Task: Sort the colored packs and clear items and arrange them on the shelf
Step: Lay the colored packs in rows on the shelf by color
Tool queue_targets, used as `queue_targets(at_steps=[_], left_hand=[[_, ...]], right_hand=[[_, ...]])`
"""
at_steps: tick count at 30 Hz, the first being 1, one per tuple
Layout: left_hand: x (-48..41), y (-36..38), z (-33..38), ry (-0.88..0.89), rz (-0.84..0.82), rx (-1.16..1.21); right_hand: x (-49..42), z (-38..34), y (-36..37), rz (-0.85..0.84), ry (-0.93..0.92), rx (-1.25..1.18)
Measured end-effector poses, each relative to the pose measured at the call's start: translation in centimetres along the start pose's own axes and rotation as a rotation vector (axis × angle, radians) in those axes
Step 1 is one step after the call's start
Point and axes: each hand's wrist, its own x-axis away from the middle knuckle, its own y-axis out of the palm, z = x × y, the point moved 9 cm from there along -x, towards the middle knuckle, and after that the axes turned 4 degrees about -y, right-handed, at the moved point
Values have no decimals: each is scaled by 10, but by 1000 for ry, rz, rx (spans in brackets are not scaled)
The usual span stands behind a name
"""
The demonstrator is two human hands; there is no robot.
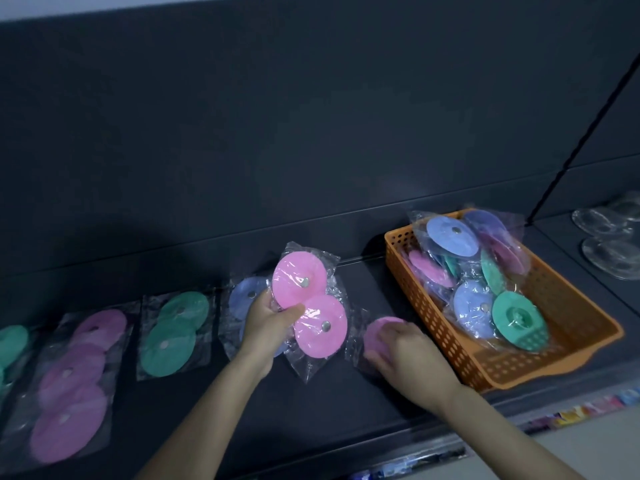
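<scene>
Left hand [268,315]: fingers curled closed on the left edge of a pink pack [309,308], lifted clear of the shelf [311,403], tilted toward 1 o'clock
Pink pack: two pink discs in a clear bag, each with a metal stud at centre, near frame centre
Right hand [407,348]: palm down, fingers bent over a second pink pack [375,336] lying flat on the shelf at 4 o'clock from the held one; grip closed or merely pressing, cannot tell
Blue pack [242,299]: flat on the shelf, partly hidden behind the left hand
Green pack [173,332]: at 9 o'clock of the blue pack
Purple-pink packs [74,386]: overlapping stack at 8 o'clock
Orange basket [561,355]: at 3 o'clock, holding mixed blue, green and pink packs
Clear items [606,237]: far right at 2 o'clock, beyond a divider
</scene>
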Motion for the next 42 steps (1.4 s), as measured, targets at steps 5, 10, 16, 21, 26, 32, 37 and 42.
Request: queue_targets(at_steps=[5, 10, 16, 21, 26, 32, 37, 42], left_hand=[[-2, 21, 6, 34, -85, -7], [-12, 44, 17, 98, -188, -23], [-27, 45, 21, 96, -59, 93], [-45, 37, 20, 45, 81, 61], [-66, 49, 9, -36, 4, -184], [-81, 48, 9, -29, 8, -275], [-84, 43, 8, 33, 4, -443], [-74, 51, 12, 158, -66, -757]], right_hand=[[-34, 29, -21, 147, 279, -456], [-75, 22, -31, 208, 271, -533], [-75, 35, -27, 313, 327, -410], [-75, 45, -15, 257, 361, -318], [-68, 59, -1, 180, 437, -265], [-65, 64, 2, 116, 449, -161], [-69, 58, 6, -22, 393, -8], [-68, 57, 6, -82, 368, -6]])
